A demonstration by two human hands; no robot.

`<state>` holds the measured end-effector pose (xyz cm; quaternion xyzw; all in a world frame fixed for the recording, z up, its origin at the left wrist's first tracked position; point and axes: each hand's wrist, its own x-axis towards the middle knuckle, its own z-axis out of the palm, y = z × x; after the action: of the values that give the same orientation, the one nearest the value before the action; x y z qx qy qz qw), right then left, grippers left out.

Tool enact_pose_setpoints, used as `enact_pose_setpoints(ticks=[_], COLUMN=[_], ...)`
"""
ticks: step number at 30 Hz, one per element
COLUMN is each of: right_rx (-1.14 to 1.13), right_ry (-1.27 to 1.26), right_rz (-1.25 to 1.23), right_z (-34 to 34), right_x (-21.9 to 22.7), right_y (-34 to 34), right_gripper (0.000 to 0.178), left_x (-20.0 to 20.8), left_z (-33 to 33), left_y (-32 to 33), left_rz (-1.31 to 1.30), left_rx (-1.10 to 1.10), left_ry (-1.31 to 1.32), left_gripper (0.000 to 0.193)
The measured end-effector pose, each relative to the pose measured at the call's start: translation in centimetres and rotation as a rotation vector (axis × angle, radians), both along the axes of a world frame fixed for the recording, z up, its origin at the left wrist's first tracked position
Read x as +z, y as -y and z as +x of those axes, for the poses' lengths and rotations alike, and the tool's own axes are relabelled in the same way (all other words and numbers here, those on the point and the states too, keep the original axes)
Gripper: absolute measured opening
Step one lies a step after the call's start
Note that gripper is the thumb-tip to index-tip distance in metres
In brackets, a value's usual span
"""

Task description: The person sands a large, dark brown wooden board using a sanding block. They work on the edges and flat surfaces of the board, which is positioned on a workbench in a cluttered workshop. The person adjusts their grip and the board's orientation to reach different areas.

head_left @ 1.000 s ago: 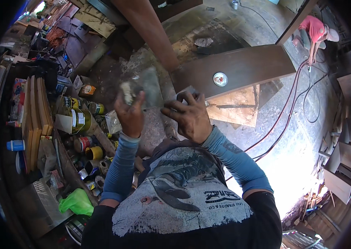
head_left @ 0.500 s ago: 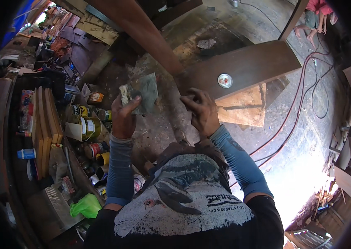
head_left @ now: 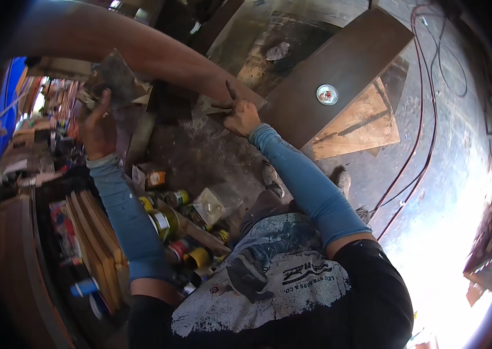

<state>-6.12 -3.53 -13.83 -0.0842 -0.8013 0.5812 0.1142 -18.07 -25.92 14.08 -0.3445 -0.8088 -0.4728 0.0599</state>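
Note:
My left hand, at the left, is closed on a thin grey square plate with a rough, crusted edge by the thumb. My right hand is at the lower end of a long brown wooden board. Two fingers stretch forward; the others curl in, and a thin flat edge shows beside them, too hidden to name. Right of this hand lies a wide brown panel with a small round tin on it.
Paint cans and leaning wood slats crowd my left. A light wooden sheet lies under the wide panel. Red hoses cross the floor at right. A grey lump sits farther off.
My view has turned left. My left hand has moved forward and left with the plate. My right hand has reached forward to the long board, its fingers stretching out more.

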Motion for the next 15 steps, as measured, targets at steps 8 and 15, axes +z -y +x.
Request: enact_pose_setpoints(ticks=[8,15], right_rx=[-0.212,-0.320], right_ry=[-0.094,-0.112], right_rz=[-0.281,-0.163], right_z=[-4.6,-5.0], right_x=[-1.3,-0.1], right_y=[6.5,8.8], right_gripper=[0.122,0.055], left_x=[-0.8,-0.5], left_z=[-7.3,-10.2], left_y=[0.9,3.3], left_rz=[0.256,0.068], left_rx=[-0.398,-0.518], left_ry=[0.281,0.219], left_gripper=[0.038,0.042])
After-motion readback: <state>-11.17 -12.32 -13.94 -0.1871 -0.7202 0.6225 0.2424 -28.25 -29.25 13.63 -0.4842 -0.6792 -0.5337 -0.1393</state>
